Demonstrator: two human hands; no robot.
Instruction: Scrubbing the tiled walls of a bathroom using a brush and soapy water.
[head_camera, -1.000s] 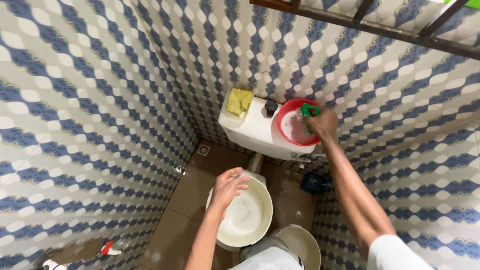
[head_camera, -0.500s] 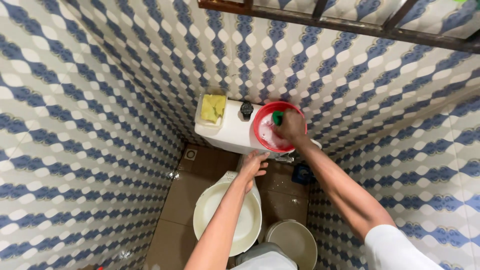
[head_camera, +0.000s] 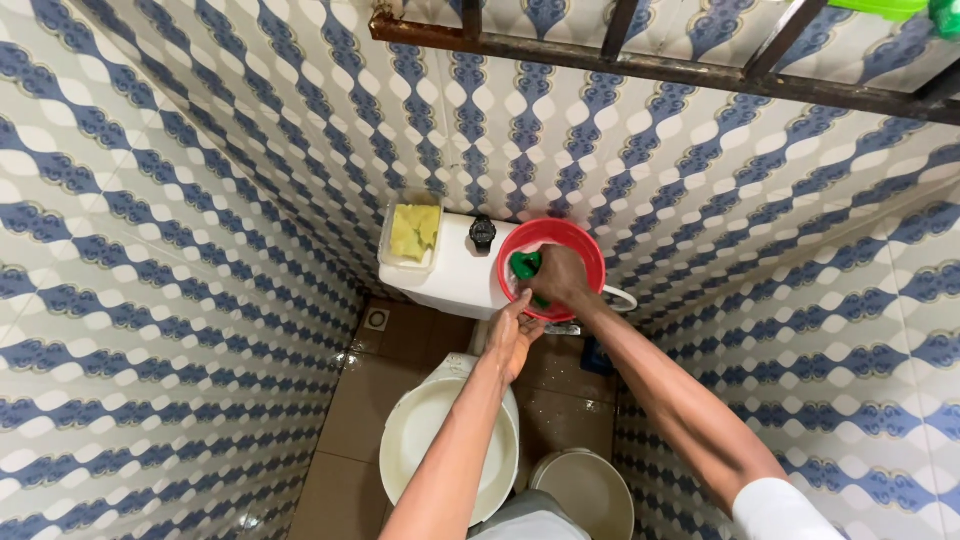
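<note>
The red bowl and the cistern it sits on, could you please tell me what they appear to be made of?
The red bowl looks like plastic: uniform bright colour, thin smooth rim. The cistern looks like glossy white ceramic, though moulded plastic cannot be ruled out; its surface is smooth and faintly reflective.

— Walls? Tiled all over, wavy blue-and-white pattern, glossy.
— Floor? Brown tiles, wet in spots, small drain in the corner.
— Overhead? Rusty metal bars across the top.
</note>
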